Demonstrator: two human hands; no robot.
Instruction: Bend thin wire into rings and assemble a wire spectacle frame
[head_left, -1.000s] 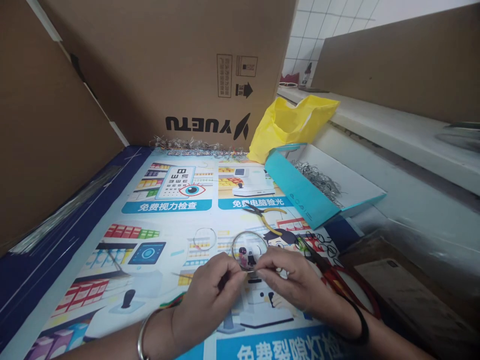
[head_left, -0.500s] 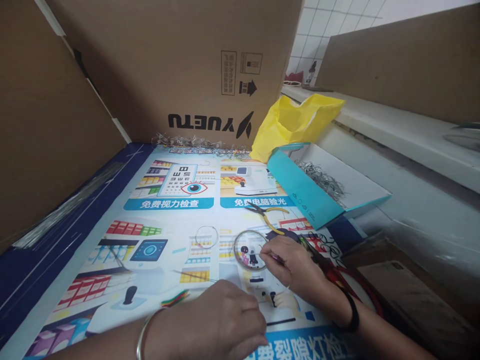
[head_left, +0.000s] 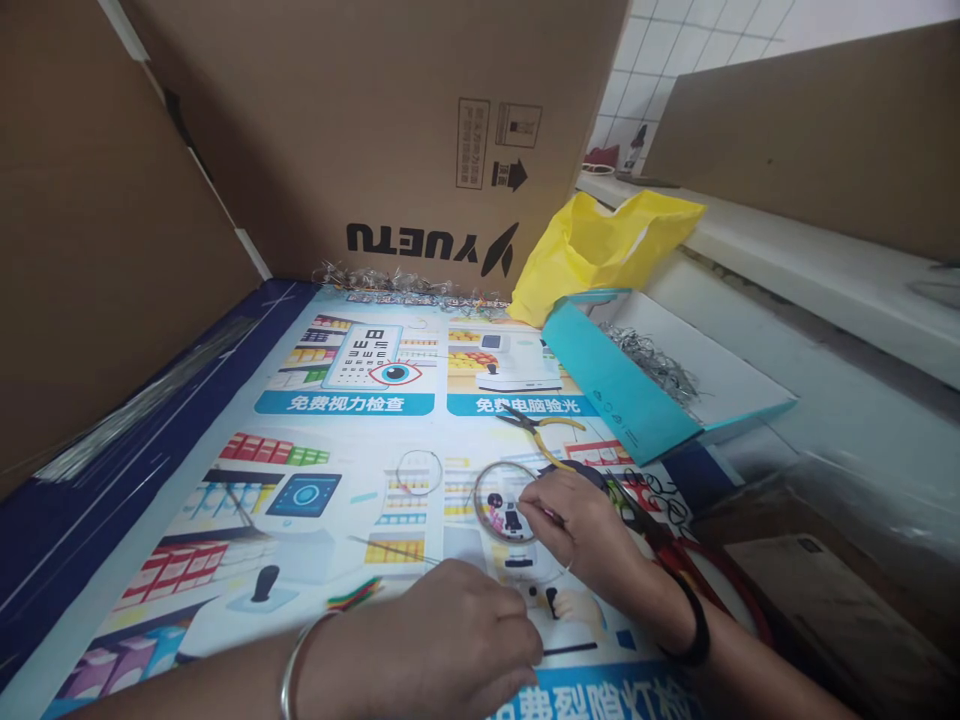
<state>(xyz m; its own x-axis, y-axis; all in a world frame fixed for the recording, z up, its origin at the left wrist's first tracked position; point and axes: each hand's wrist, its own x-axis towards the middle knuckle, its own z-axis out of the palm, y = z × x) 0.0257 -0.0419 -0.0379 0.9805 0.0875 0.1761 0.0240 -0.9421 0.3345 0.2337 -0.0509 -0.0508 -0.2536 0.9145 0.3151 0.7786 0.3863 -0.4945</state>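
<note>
My left hand, a silver bangle at its wrist, lies at the bottom centre with fingers curled; what they hold, if anything, is hidden. My right hand, with a black band at the wrist, has its fingertips pinched at the right edge of a round ring on the printed sheet. A thin pale wire curves below the right hand. Yellow-handled pliers lie just beyond it. A small thin wire loop rests left of the ring. Red, yellow and green strips lie beside my left wrist.
A teal box of tangled wire pieces stands at the right, a yellow bag behind it. Red-handled scissors lie by my right forearm. Cardboard walls the back and left. Wire bundles lie at the left.
The whole view has shifted slightly, so things sit a little further right. Both hands keep nearly the same pose and place.
</note>
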